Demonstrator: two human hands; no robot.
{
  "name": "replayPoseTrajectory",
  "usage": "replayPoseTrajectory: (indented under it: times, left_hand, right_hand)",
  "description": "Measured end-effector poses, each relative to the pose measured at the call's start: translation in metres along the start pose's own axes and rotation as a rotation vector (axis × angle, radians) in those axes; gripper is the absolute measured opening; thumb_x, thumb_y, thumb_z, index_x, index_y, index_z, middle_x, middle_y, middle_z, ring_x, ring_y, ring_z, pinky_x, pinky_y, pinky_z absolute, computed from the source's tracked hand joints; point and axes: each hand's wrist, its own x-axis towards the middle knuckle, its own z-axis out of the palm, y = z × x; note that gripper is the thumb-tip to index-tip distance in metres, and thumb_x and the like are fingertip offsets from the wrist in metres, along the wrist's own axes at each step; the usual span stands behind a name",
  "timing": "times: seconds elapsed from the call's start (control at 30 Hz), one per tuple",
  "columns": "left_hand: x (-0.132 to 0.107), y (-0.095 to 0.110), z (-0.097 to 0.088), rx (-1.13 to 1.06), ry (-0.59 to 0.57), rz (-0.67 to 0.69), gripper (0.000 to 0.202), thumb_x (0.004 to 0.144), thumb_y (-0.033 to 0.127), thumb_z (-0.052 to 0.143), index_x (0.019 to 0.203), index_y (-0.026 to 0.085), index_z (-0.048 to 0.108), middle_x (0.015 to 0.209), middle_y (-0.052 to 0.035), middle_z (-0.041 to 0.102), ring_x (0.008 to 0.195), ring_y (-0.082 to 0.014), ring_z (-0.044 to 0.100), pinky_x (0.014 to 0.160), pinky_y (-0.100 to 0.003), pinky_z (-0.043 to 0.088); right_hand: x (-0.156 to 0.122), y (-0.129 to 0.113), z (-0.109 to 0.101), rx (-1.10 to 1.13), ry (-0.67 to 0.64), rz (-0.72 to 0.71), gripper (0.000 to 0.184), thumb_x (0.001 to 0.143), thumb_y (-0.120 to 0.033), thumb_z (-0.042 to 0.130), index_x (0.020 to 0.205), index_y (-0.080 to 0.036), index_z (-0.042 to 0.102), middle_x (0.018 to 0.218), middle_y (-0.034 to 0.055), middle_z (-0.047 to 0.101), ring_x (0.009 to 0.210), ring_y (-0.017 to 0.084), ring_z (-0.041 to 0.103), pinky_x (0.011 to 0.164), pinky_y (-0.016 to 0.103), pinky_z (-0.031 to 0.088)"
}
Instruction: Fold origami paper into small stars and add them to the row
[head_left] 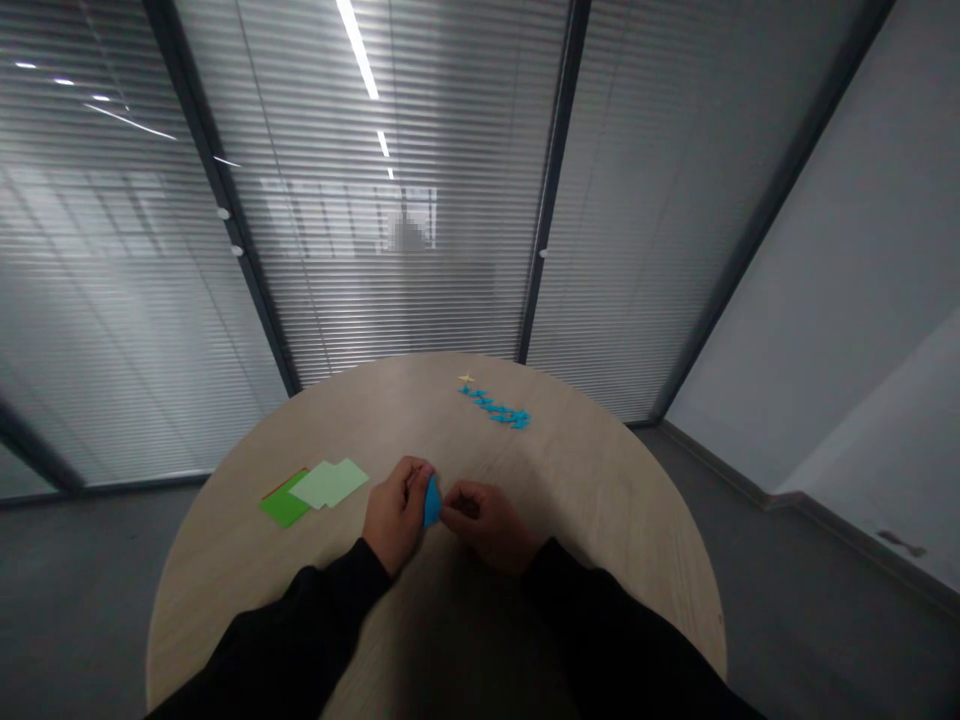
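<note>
Blue paper (432, 503), pinched by left hand (396, 515) and right hand (491, 525) inside the far edge of the surface (615, 490), seems mid-fold; next, probably careful creasing.

To the right, the counter (630, 520) lay bare from the right sleeve (622, 640) out to the rim, wide enough for a hand to sweep through. A row of small blue pieces (499, 408), with a yellow piece (466, 378) at its far end, obstructed the way straight ahead. Left of that row, an open lane ran to the far rim, bounded on its other side by pale green sheets (330, 485) overlapping a green sheet (285, 505). Blue paper (433, 503) bridged the gap between the left hand (391, 515) and right hand (491, 525). Beyond the far rim, a blind-covered partition (435, 310) barred passage.
</note>
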Motion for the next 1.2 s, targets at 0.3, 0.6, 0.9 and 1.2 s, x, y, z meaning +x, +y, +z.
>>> replayPoseTrajectory:
  times: [0.3,0.6,0.9,1.2]
  left_hand:
    - [0.0018,-0.0073,0.0005,-0.024,-0.03,-0.067,0.038,0.095,0.051,0.044,0.083,0.02,0.062,0.055,0.0049,0.048,0.053,-0.0164,0.048,0.053,-0.027,0.032]
    - [-0.0001,-0.0038,0.002,-0.04,-0.022,-0.053,0.036,0.096,0.049,0.044,0.082,0.02,0.06,0.059,0.0029,0.053,0.056,-0.0174,0.052,0.056,-0.028,0.035]
    - [0.0008,-0.0045,0.0043,-0.106,-0.045,-0.092,0.037,0.096,0.052,0.045,0.087,0.019,0.061,0.057,0.0045,0.052,0.055,-0.0166,0.05,0.054,-0.027,0.035]
    - [0.0023,-0.0024,0.0039,-0.094,-0.062,-0.054,0.037,0.096,0.052,0.044,0.08,0.021,0.057,0.059,0.0033,0.052,0.056,-0.0168,0.05,0.055,-0.028,0.034]
  right_hand:
    - [-0.0001,0.0016,-0.0025,0.057,0.021,0.043,0.01,0.08,-0.023,0.06,0.072,-0.017,0.058,0.063,-0.0037,0.052,0.058,0.011,0.046,0.054,0.022,0.034]
    - [-0.0012,-0.0043,-0.0034,0.065,-0.058,0.037,0.022,0.088,-0.035,0.06,0.08,-0.016,0.065,0.066,-0.0011,0.058,0.059,0.011,0.05,0.056,0.022,0.037]
    - [0.0003,0.0001,-0.0047,0.101,-0.033,0.087,0.021,0.087,-0.034,0.062,0.076,-0.015,0.063,0.063,-0.0015,0.057,0.057,0.011,0.049,0.054,0.022,0.037]
    - [-0.0012,-0.0015,-0.0078,0.101,-0.085,0.091,0.024,0.089,-0.036,0.061,0.078,-0.016,0.066,0.065,-0.0011,0.06,0.057,0.011,0.051,0.055,0.022,0.037]
